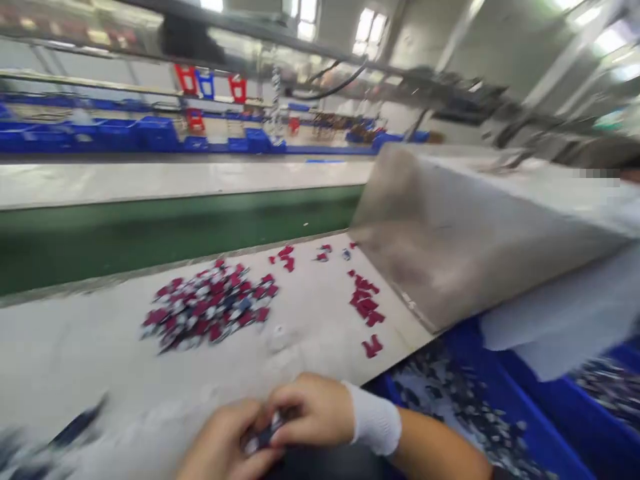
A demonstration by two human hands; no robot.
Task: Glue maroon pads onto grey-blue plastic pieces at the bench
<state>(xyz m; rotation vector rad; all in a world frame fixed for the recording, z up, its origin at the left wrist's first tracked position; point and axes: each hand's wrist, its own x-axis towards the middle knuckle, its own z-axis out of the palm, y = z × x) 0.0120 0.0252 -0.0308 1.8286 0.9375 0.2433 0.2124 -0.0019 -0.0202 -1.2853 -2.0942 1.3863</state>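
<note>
Both hands, fingers curled and nearly meeting, grip a small dark piece

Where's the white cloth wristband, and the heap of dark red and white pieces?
White cloth wristband (pixel 376 419): head view, middle of the band.
Heap of dark red and white pieces (pixel 215 305): head view, near its middle.
</note>
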